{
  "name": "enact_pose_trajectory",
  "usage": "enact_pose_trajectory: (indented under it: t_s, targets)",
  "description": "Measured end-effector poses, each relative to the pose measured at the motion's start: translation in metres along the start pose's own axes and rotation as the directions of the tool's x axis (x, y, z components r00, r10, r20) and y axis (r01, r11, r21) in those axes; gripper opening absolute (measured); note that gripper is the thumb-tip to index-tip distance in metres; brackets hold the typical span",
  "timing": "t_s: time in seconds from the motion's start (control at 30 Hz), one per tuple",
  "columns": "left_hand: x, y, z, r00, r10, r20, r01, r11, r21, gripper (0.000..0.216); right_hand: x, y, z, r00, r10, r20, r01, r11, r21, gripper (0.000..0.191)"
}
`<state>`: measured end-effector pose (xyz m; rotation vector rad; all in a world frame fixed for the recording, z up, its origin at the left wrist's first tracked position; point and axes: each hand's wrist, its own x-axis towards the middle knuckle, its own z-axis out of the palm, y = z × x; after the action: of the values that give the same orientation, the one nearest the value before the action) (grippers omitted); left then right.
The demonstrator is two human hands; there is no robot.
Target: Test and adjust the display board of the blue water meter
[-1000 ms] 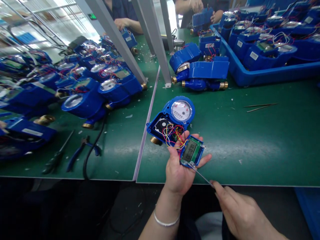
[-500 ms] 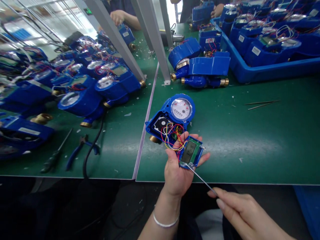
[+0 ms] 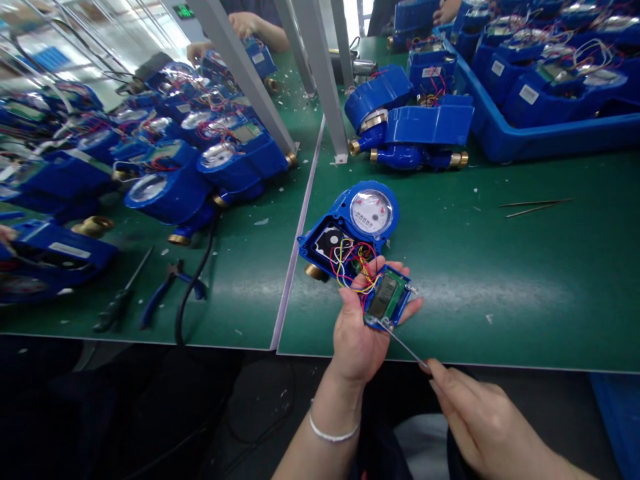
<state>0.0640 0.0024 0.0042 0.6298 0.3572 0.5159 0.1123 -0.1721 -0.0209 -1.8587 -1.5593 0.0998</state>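
Palm up, my left hand supports and grips a display circuit board in a blue frame, with the thumb at its left side. In my right hand is a thin metal rod-shaped tool, pinched near the table edge; its tip touches the board's lower edge. My fingers hide the tool's handle end. Red, yellow and white wires run from the board into an open blue water meter. The meter's round dial faces up just beyond my left hand.
Several blue meters crowd the left table, near a screwdriver and pliers. Grey posts rise at the seam. A blue bin of meters and thin metal tweezers are rightward. A co-worker's hand is at the back.
The whole view has shifted slightly, moving the table things right and a little up. My hands hold the same board and tool, whose tip stays at the board's lower edge.
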Motion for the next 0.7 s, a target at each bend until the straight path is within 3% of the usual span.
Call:
enact_pose_trajectory:
  t_s: [0.13,0.27,0.33,0.4,0.47,0.53,0.57,0.6,0.63,0.7]
  targets:
    - [0.001,0.000,0.000,1.000,-0.026,-0.008,0.026,0.999,-0.024,0.050,-0.007,0.003,0.006,0.999,-0.047,0.007,0.047,0.981,-0.189,0.040]
    - [0.003,0.002,0.000,0.999,-0.044,-0.021,0.043,0.998,-0.046,0.050,-0.006,0.004,0.006,0.998,-0.057,-0.001,0.055,0.967,-0.247,0.042]
    - [0.004,0.003,0.001,0.998,-0.058,-0.027,0.056,0.997,-0.060,0.050,0.000,0.002,0.000,1.000,-0.015,-0.008,0.014,0.993,-0.119,0.037]
    - [0.004,0.003,0.002,0.997,-0.067,-0.035,0.064,0.995,-0.081,0.051,0.008,-0.002,-0.009,0.993,0.104,0.063,-0.113,0.982,0.152,0.029]
    - [0.004,0.004,0.003,0.997,-0.064,-0.037,0.060,0.993,-0.098,0.050,0.015,-0.007,-0.018,0.931,0.252,0.263,-0.346,0.838,0.422,0.026]
    - [0.003,0.004,0.004,0.998,-0.049,-0.038,0.045,0.993,-0.106,0.050,0.019,-0.011,-0.023,0.828,0.333,0.450,-0.547,0.653,0.523,0.032]
    - [0.003,0.004,0.004,0.998,-0.040,-0.037,0.036,0.994,-0.106,0.050,0.019,-0.012,-0.022,0.798,0.350,0.491,-0.592,0.611,0.526,0.035]
    - [0.003,0.003,0.004,0.999,-0.031,-0.033,0.027,0.994,-0.106,0.050,0.018,-0.012,-0.020,0.807,0.350,0.476,-0.579,0.627,0.521,0.034]
    - [0.003,0.003,0.004,0.999,-0.023,-0.028,0.020,0.994,-0.106,0.050,0.015,-0.011,-0.017,0.853,0.328,0.406,-0.509,0.698,0.504,0.032]
    - [0.002,0.003,0.003,1.000,-0.011,-0.014,0.010,0.995,-0.104,0.049,0.008,-0.006,-0.008,0.961,0.212,0.180,-0.265,0.892,0.366,0.029]
